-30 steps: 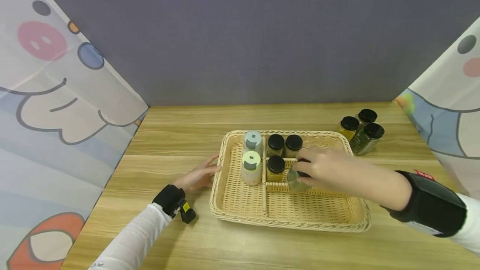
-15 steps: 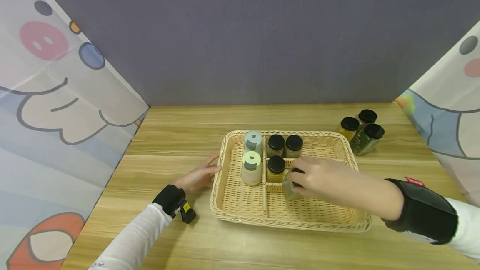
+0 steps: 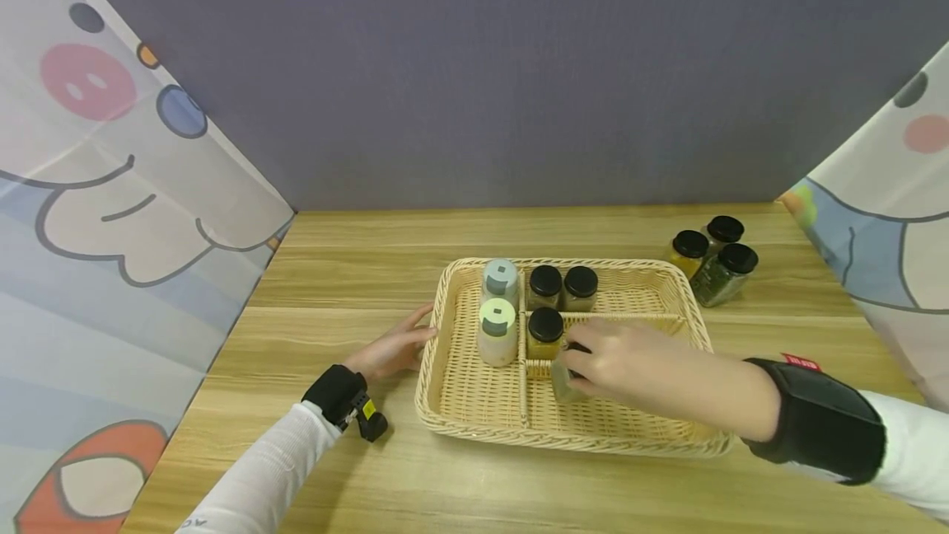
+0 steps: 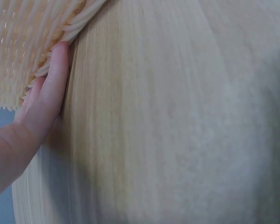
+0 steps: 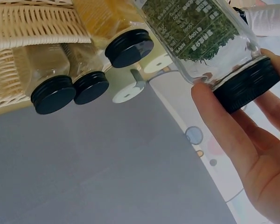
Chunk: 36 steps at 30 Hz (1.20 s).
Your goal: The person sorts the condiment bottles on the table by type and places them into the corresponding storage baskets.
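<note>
In the head view my right hand (image 3: 630,357) holds a glass spice jar by its black lid, over the front part of the wicker basket (image 3: 578,442). The right wrist view shows dried green herbs in this spice jar (image 5: 196,32), with thumb and fingers around the lid. Beside it in the basket stands a black-lidded jar of yellow spice (image 3: 545,336). My left hand (image 3: 393,351) rests against the basket's left side; in the left wrist view the straight thumb (image 4: 58,70) lies along the wicker. Whether the held jar touches the basket floor I cannot tell.
Two black-lidded jars (image 3: 581,288) stand in the basket's back compartment. Its left compartment holds a blue-topped shaker (image 3: 500,280) and a green-topped shaker (image 3: 497,336). Three more jars (image 3: 722,274) cluster on the wooden table behind the basket's right end. A grey wall (image 3: 519,81) rises behind.
My right hand has shifted left and slightly towards the front with the herb jar, bringing it in front of the yellow spice jar's right side. The left hand and basket have stayed put.
</note>
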{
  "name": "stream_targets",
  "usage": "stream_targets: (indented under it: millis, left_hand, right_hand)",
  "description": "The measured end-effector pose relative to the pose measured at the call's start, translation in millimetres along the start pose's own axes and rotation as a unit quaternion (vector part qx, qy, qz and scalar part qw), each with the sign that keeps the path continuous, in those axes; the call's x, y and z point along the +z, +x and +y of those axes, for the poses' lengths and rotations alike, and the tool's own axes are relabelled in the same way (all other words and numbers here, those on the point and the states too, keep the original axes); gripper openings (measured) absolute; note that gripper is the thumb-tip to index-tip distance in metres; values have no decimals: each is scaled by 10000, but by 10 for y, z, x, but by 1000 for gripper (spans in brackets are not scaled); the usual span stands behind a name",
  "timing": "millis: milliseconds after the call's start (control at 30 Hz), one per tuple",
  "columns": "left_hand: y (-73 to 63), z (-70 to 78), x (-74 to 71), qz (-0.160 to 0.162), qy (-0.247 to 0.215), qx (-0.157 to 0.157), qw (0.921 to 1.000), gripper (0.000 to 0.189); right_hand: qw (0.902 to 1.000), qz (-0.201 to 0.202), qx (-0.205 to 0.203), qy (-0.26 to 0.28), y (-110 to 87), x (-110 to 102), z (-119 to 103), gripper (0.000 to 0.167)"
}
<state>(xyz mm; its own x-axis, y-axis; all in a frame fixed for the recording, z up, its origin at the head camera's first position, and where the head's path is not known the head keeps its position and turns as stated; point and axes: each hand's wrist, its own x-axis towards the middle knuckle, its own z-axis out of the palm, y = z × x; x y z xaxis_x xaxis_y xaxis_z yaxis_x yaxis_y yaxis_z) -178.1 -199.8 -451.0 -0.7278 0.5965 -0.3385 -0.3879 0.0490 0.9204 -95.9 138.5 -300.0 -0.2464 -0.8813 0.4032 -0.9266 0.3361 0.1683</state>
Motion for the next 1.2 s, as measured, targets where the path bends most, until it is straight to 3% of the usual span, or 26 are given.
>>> stream_targets:
  millis: [667, 1200]
  left_hand:
    - [-3, 22, 3, 28, -1, -25, 10000, 57]
    - [3, 15, -6, 12, -22, -31, 10000, 58]
  right_hand:
    - [9988, -282, -158, -373, 77, 243, -90, 20]
    - [9985, -529, -43, -120, 82, 426, -127, 17]
